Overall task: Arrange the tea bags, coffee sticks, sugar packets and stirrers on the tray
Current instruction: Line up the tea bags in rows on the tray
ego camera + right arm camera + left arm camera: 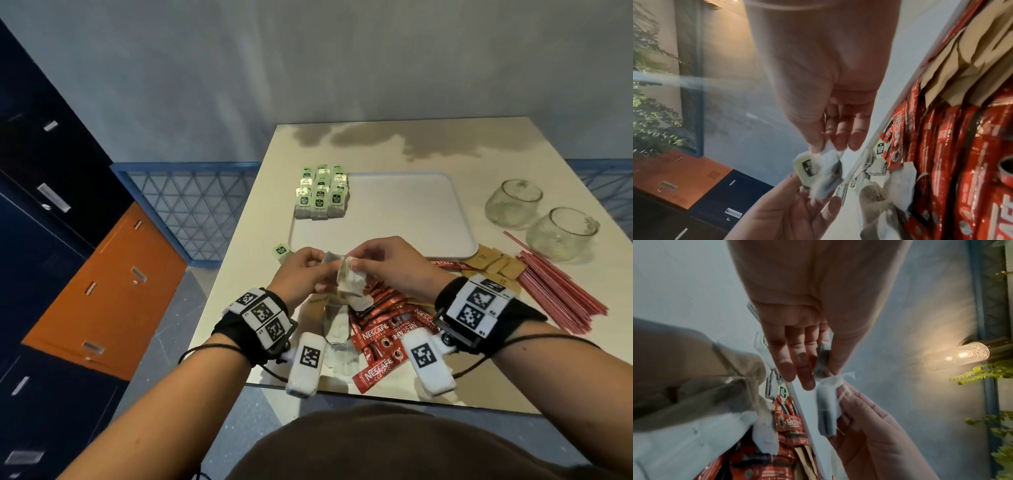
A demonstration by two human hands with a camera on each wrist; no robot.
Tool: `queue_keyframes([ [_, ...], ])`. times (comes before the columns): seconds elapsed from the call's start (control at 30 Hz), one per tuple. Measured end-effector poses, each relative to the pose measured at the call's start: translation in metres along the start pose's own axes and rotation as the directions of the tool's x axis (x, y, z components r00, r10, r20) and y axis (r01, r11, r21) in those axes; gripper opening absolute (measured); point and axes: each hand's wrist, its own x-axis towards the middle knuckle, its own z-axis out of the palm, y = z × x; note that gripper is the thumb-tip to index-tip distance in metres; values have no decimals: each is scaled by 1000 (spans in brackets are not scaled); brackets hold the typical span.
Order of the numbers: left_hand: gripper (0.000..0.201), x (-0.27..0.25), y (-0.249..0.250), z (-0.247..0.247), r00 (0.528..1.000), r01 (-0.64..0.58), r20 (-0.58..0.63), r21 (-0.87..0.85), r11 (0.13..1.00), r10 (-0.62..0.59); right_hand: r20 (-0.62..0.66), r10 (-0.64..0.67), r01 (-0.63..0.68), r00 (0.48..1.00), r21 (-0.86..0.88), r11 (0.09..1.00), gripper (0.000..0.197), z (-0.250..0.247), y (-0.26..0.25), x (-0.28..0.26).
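Both hands meet above the table's near half, pinching a small bunch of white tea bags (347, 282) between them. My left hand (317, 265) grips the bunch from the left, my right hand (356, 263) from the right. In the right wrist view my right hand (828, 147) pinches a tea bag (825, 172) with a green tag while my left hand (818, 199) holds it from below. A white tray (404, 212) lies beyond, with rows of tea bags (322, 193) on its left end. Red coffee sticks (387, 334), brown sugar packets (493, 262) and red stirrers (561, 294) lie on the table.
Two glass cups (513, 202) (561, 234) stand right of the tray. One loose tea bag (281, 251) lies by the tray's near left corner. More tea bags (337, 329) lie under my wrists. The table's left edge drops to a floor with blue and orange cabinets (102, 291).
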Motion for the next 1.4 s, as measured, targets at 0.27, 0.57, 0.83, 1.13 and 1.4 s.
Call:
queue_keyframes([
  [0.27, 29, 7, -1, 10, 986, -19, -163, 70, 997, 30, 68, 73, -90, 995, 295, 951, 17, -3, -6, -1],
  [0.57, 22, 11, 3, 19, 996, 45, -67, -173, 984, -57, -55, 149, -131, 987, 252, 959, 20, -1, 7, 15],
  [0.83, 32, 42, 12, -34, 961, 1, -273, 115, 993, 31, -120, 140, -127, 983, 107, 986, 11, -9, 9, 20],
  [1.13, 44, 98, -7, -75, 952, 260, -306, 798, 544, -6, -111, 85, -99, 990, -127, 987, 12, -15, 9, 20],
  [1.4, 43, 72, -1, -83, 930, 280, -363, 585, 761, -63, -75, 70, -81, 995, -157, 984, 10, -8, 0, 25],
])
